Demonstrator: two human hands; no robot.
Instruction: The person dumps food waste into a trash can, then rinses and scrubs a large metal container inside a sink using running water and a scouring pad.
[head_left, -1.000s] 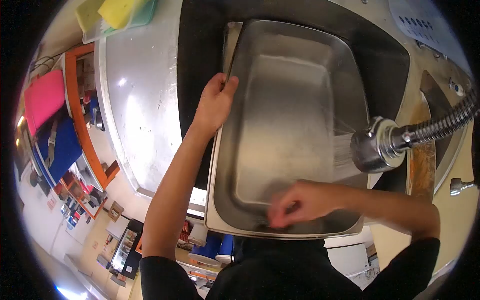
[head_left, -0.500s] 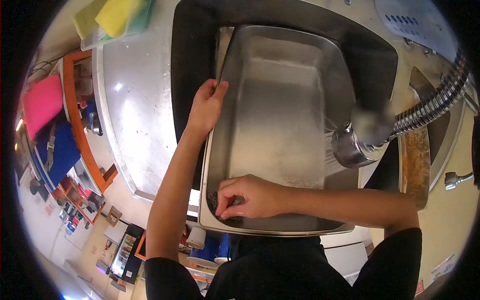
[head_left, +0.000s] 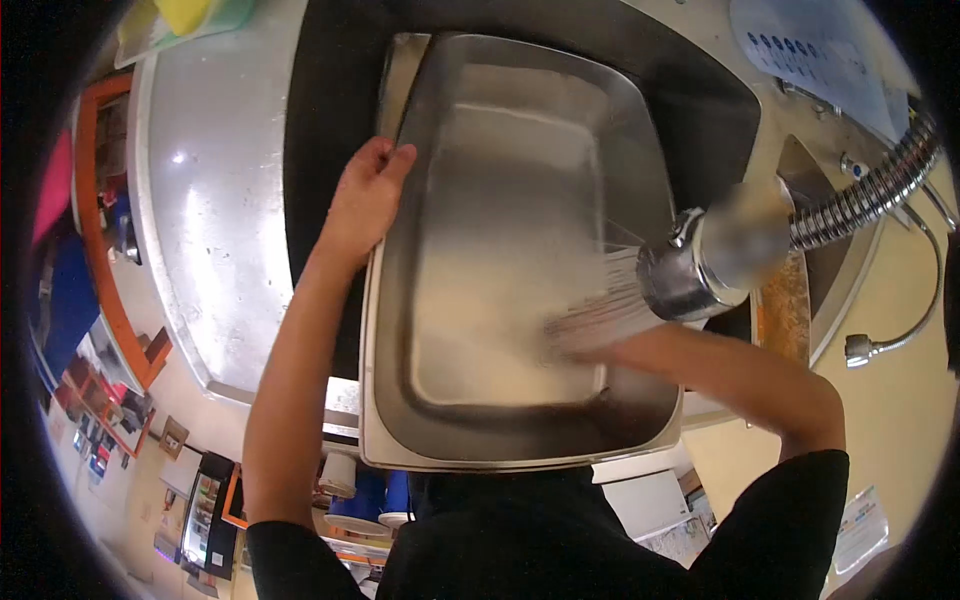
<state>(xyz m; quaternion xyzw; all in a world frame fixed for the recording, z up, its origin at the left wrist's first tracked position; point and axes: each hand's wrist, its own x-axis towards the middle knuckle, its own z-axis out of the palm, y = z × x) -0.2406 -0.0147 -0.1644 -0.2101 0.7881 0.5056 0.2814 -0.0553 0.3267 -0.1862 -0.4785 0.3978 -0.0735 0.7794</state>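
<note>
One head-worn view, tipped steeply down

The camera looks forward and down from the wearer's head, over the dark shirt (head_left: 510, 540) at the bottom edge. The metal pan (head_left: 500, 240) sits close, near the middle. A very wide lens bows straight edges, blackens the corners, and takes in an orange frame (head_left: 86, 180) farther off at left.

I count one pan (head_left: 505, 200), one spray head (head_left: 690, 280), one ribbed hose (head_left: 865, 190).
My hands (head_left: 366, 198) make two: one at the pan's left edge, one toward its right.
</note>
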